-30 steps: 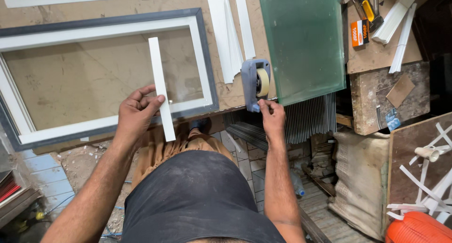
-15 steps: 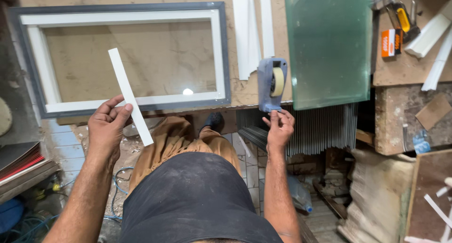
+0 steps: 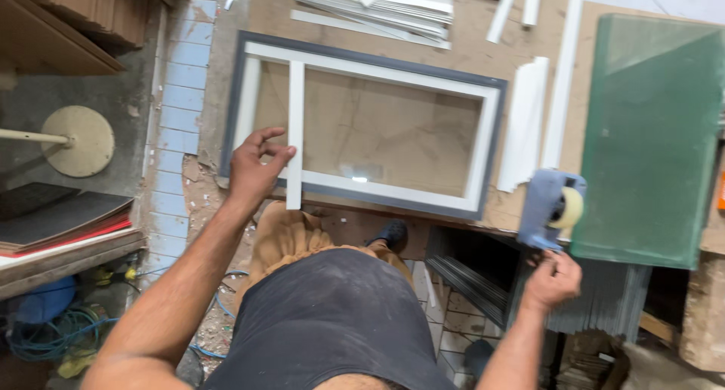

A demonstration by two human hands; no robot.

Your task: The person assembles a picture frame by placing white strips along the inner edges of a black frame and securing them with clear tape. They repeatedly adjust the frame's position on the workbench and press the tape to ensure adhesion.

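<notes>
Right hand [image 3: 552, 280]: nearest the camera, at the table's front edge, just under the tape dispenser [image 3: 553, 209]. Fingers curled together, tips pinched at the dispenser's lower edge. Whether they pinch the tape end or only touch the dispenser body, cannot tell. Dispenser is grey-blue with a pale roll of tape; it sits at the edge of the table [image 3: 423, 65], touching the left edge of the green pane [image 3: 649, 133].

Left hand [image 3: 254, 167]: arm stretched forward, hand over the near left corner of the frame [image 3: 362, 126]. Thumb and forefinger closed on the white strip [image 3: 295, 129] near its lower end; remaining fingers loosely spread, raised and apart. The strip stands upright in the view, lying across the frame from its near rail to its far rail, just beside and parallel to the left rail.

Frame: grey outside, white inside, rectangular, flat on the brown table top.

Right of frame: two white strips [image 3: 540, 110] lying side by side, between frame and green pane.

Far edge of table: a pile of white strips [image 3: 377, 1].

Left, on the floor: stacked boards [image 3: 60, 216] with dark and red edges; round beige base [image 3: 77, 141] beyond them.
</notes>
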